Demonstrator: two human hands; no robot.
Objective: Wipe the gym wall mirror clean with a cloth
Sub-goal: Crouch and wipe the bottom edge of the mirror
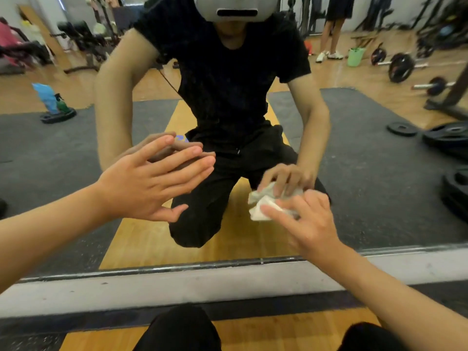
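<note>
Right grip (309, 226) pinches cloth (260, 214) against mirror (379, 173) near bottom edge (202, 268) | left grip (141, 183) spread

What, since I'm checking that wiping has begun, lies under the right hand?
A crumpled white cloth lies under the right hand, held against the mirror; its left edge sticks out. The part beneath the fingers, and the glass behind it, are covered.

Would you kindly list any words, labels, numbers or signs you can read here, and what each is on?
No text can be read.
Blue marking on the reflected wood floor: mostly hidden behind the left hand, unreadable.
Weight plates: any lettering too blurred.
Spray bottle: no label legible.
Cloth in the right hand: no print.
</note>
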